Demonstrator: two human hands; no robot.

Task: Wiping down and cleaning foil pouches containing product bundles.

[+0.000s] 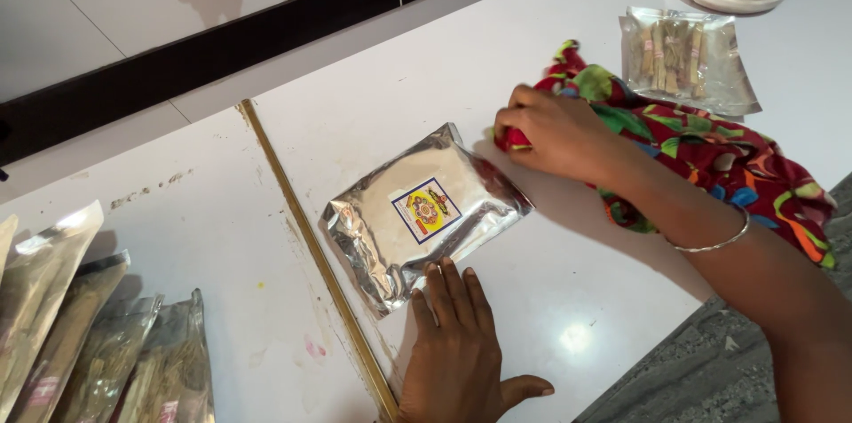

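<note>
Lying btwn hands [497, 237]: foil pouch [424, 214].

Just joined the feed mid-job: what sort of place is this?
Likely a home or small-shop packing spot on a white tiled floor. Clues: a sealed silver pouch under the left hand, clear packets of dried herbs, and a clear packet of sticks.

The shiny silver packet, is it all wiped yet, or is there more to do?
Hard to tell. The silver packet lies flat on the white floor, and the left hand presses its near edge. The right hand grips the colourful cloth just beside it, apart from the foil. Four packets wait at the left, and one clear packet of sticks lies beyond the cloth.
</note>
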